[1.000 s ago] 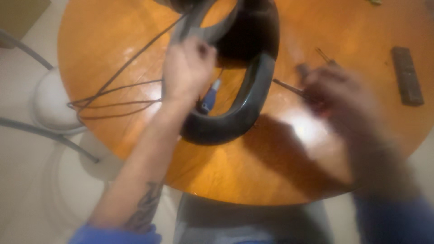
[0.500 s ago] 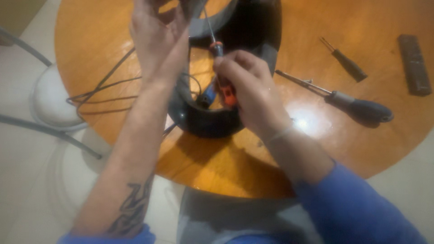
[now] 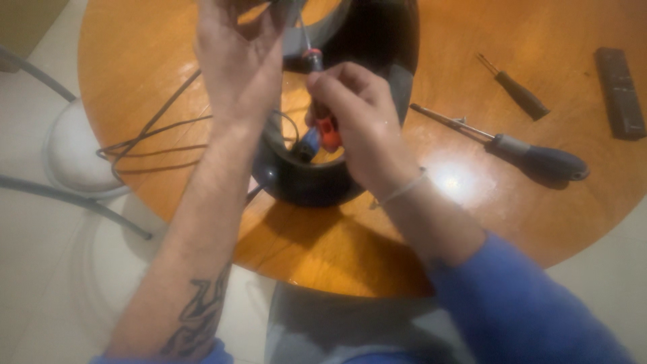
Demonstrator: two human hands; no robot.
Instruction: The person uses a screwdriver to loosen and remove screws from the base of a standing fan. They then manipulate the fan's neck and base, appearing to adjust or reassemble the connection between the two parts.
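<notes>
Right hand [image 3: 354,111] fingers tight round red-handled screwdriver [image 3: 323,121]; left hand [image 3: 236,61] seemingly gripping black ring housing [image 3: 303,182].

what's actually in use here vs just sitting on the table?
In use:
left hand steadying the black ring housing
right hand on the red-handled screwdriver

Lying about:
large dark screwdriver
small screwdriver
dark flat bar

The round table [image 3: 168,61] was glossy orange-brown wood, and the ring-shaped housing [image 3: 303,182] at upper centre was black. The screwdriver [image 3: 323,131] at centre had a red-and-blue handle, while the larger screwdriver [image 3: 532,156] at right had a dark blue-black one. The sleeve [image 3: 526,310] at lower right was blue, and the floor [image 3: 40,256] at left was pale cream.
</notes>
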